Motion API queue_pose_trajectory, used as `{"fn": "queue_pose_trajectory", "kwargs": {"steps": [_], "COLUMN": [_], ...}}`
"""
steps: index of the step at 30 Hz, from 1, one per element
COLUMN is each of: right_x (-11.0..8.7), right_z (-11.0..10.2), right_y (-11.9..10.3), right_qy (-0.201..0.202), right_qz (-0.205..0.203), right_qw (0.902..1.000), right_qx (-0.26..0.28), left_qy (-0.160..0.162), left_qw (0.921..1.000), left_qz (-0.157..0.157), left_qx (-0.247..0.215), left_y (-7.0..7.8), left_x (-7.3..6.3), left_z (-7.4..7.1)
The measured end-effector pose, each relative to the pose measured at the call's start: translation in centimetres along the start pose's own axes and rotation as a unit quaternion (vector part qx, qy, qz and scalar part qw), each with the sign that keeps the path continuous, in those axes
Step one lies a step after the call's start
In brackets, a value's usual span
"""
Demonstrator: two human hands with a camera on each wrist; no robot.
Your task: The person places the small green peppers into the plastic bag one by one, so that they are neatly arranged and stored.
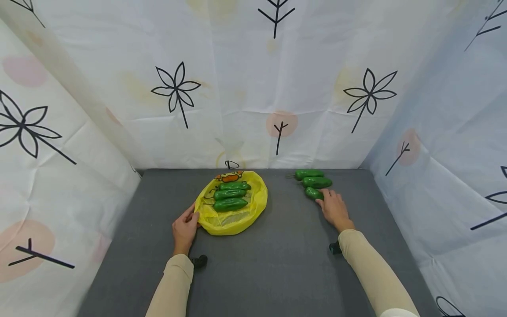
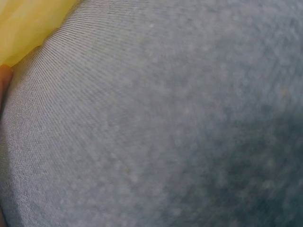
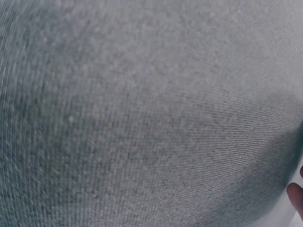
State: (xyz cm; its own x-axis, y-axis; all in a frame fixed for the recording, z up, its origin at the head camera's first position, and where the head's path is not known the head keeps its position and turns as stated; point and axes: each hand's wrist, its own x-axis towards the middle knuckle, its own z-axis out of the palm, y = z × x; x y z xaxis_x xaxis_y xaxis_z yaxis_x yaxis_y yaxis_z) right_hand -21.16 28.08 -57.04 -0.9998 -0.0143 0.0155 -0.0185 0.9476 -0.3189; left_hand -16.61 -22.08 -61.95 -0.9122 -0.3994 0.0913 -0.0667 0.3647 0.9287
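A yellow plastic bag [image 1: 233, 228] lies opened out on the grey table, its rim spread round. Several green chili peppers [image 1: 230, 204] lie stacked in a row inside it. At the bag's left edge my left hand [image 1: 184, 228] pinches the rim; the left wrist view catches only a corner of the bag [image 2: 28, 30] and a fingertip [image 2: 4, 78]. To the right, my right hand [image 1: 336, 210] grips the nearest loose green chili pepper [image 1: 312, 193], fingers covering its right end. Only fingertips [image 3: 296, 196] show in the right wrist view, with the pepper out of sight.
Two more loose green chili peppers, one in front [image 1: 317, 182] and one behind [image 1: 309, 175], lie near the table's back edge. An orange print [image 1: 229, 177] shows at the bag's far rim. White patterned cloth [image 1: 253, 88] hangs behind and beside the grey table [image 1: 261, 273].
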Motion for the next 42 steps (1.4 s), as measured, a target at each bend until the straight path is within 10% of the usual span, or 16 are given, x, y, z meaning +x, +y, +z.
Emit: {"fn": "queue_pose_trajectory", "kwargs": {"steps": [34,42], "right_x": [1.8,1.5], "right_z": [-3.1,-3.2], "right_y": [-5.9,-7.2], "right_qy": [0.028,0.015], "right_qz": [-0.067,-0.030], "right_qw": [0.9749,0.9672], "right_qx": [0.210,0.252], "left_qy": [-0.004,-0.008], "left_qw": [0.9999,0.9999], "left_qz": [0.005,0.001], "left_qx": [0.011,0.008], "left_y": [0.2,0.2], "left_x": [0.0,0.0], "left_z": [-0.1,-0.1]}}
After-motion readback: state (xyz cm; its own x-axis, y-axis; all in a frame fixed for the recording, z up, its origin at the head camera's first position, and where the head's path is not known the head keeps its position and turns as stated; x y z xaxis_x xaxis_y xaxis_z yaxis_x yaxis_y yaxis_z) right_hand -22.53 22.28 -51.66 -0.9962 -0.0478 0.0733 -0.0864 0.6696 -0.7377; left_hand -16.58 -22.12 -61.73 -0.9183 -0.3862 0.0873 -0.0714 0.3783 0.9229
